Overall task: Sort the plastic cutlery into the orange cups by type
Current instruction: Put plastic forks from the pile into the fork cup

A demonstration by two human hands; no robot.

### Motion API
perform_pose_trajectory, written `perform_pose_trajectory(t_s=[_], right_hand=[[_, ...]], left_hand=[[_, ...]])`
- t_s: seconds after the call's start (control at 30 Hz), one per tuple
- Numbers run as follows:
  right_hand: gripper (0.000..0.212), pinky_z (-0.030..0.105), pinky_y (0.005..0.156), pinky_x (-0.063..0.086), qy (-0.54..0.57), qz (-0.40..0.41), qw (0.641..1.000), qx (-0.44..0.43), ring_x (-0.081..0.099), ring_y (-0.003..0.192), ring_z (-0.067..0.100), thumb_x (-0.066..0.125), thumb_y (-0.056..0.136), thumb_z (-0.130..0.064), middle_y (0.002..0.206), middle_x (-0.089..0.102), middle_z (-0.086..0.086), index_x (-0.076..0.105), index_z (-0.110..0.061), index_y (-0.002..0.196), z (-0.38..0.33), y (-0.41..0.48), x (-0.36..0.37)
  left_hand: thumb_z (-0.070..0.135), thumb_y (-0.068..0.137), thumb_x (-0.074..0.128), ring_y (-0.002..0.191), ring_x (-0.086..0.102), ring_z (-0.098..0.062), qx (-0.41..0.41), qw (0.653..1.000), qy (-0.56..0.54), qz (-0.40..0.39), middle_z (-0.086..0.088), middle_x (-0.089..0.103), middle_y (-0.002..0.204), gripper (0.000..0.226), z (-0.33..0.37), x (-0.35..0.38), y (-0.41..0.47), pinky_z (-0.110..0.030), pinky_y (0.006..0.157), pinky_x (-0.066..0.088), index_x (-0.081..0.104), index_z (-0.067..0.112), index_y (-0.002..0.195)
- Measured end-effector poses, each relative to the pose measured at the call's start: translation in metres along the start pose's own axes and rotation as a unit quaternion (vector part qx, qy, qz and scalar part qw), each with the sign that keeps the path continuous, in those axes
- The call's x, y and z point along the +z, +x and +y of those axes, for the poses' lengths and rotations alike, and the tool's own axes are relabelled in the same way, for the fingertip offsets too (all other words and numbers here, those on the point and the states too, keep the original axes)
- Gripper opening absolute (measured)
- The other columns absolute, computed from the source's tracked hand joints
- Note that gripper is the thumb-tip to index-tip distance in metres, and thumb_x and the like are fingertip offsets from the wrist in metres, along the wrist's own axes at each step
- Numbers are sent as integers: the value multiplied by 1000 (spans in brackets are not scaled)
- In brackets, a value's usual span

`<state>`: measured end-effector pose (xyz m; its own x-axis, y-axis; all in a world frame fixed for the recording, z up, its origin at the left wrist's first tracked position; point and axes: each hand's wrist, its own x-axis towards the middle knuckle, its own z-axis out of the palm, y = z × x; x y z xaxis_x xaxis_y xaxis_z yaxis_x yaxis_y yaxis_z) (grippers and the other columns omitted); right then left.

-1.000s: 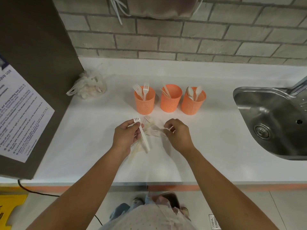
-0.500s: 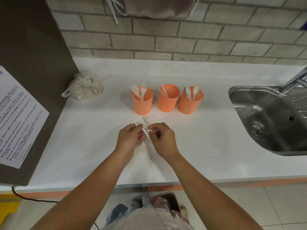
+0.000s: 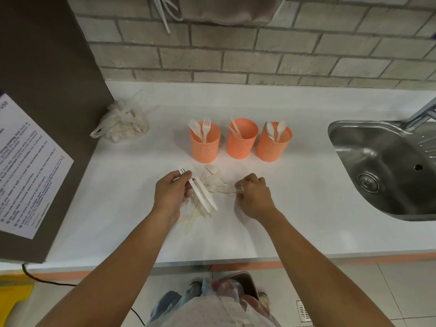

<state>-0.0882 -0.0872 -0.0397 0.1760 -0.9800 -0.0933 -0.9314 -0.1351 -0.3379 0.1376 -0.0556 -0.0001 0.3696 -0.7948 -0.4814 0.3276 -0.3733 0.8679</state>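
The left hand pinches two thin white plastic forks. The right hand pinches another fork lying on the smooth white surface. More cutlery lies between the hands. Three round orange cups with tiny holes stand behind, holding forks, knives and spoons.

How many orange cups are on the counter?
3. They stand in a row near the wall: the left cup holds forks, the middle cup holds knives, and the right cup holds spoons. None looks hidden.
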Motion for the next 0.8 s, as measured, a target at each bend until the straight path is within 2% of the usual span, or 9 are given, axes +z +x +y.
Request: perform_pose_trajectory(t_s=[0.2, 0.4, 0.47, 0.53, 0.63, 0.73, 0.8], right_hand=[[26, 41, 88, 44, -24, 7, 1000, -7, 52, 108, 31, 55, 97, -15, 114, 61, 4, 69, -17, 119, -2, 5, 0], [13, 42, 86, 50, 15, 2, 1000, 3, 57, 102, 31, 60, 95, -13, 105, 63, 6, 69, -13, 104, 5, 14, -11], [7, 45, 81, 54, 65, 23, 998, 4, 61, 93, 30, 63, 89, -10, 98, 65, 5, 67, -12, 94, 5, 16, -18], [6, 41, 71, 55, 140, 41, 989, -3, 63, 79, 27, 64, 85, -9, 86, 67, 3, 60, -12, 88, 0, 16, -28], [12, 36, 57, 45, 241, 38, 969, -24, 56, 62, 23, 61, 87, -8, 71, 60, 5, 49, -10, 87, -18, 14, -43], [12, 26, 53, 40, 316, 37, 948, -28, 47, 57, 16, 60, 90, -8, 71, 56, 6, 48, -8, 89, -39, 11, -52], [11, 23, 57, 41, 379, 26, 925, -3, 47, 61, 12, 57, 94, -14, 77, 58, 9, 49, -8, 90, -50, 11, -54]], left_hand=[[20, 95, 75, 73, 61, -17, -9, 1000, 13, -4, -8, 74, 85, 8, -4, 1, 1, -35, 82, 56, 78, 14, 98], [19, 95, 74, 78, 62, -17, -3, 1000, 23, -13, -6, 74, 86, 9, -1, 6, -1, -33, 80, 56, 78, 13, 100], [20, 96, 74, 78, 64, -16, 4, 999, 36, -11, -5, 76, 88, 11, 0, 8, -1, -33, 81, 57, 78, 13, 103], [20, 96, 73, 78, 66, -16, 8, 999, 44, -11, -6, 77, 91, 13, 1, 9, 0, -33, 82, 58, 78, 12, 104], [20, 96, 73, 75, 64, -18, 13, 998, 53, -23, -6, 77, 86, 13, 1, 14, 0, -32, 75, 56, 78, 10, 103], [20, 96, 71, 65, 59, -19, 29, 996, 72, -31, -6, 75, 80, 12, 3, 23, -1, -35, 69, 51, 78, 11, 100], [22, 96, 71, 63, 61, -17, 41, 995, 83, -38, -8, 77, 81, 11, 6, 29, -3, -37, 70, 51, 78, 14, 98]])
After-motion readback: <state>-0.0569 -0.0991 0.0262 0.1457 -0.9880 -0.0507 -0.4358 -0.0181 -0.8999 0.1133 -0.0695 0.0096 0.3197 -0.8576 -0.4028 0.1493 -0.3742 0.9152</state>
